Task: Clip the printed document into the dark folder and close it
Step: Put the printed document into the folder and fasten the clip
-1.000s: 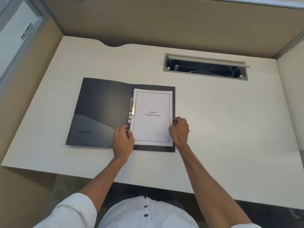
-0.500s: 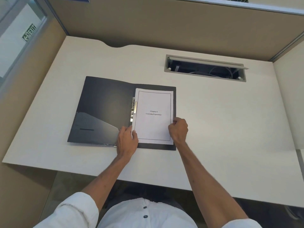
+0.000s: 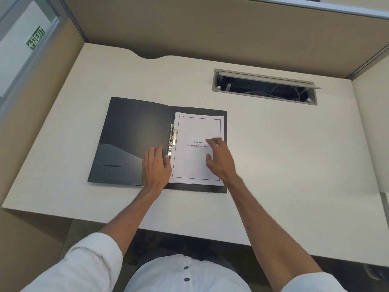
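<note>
In the head view, both hands have left the lower corners of the printed document [image 3: 196, 148], where they were squaring it half a second ago. The left hand [image 3: 156, 165] now lies flat by the metal clip [image 3: 172, 139], fingers released; the right hand [image 3: 220, 159] has moved up over the page, fingers spread and grasping nothing. The document rests on the right leaf of the open dark folder [image 3: 134, 140] on the surface [image 3: 284, 154]. Alignment looks finished; pressing the clip down is probably next.
</note>
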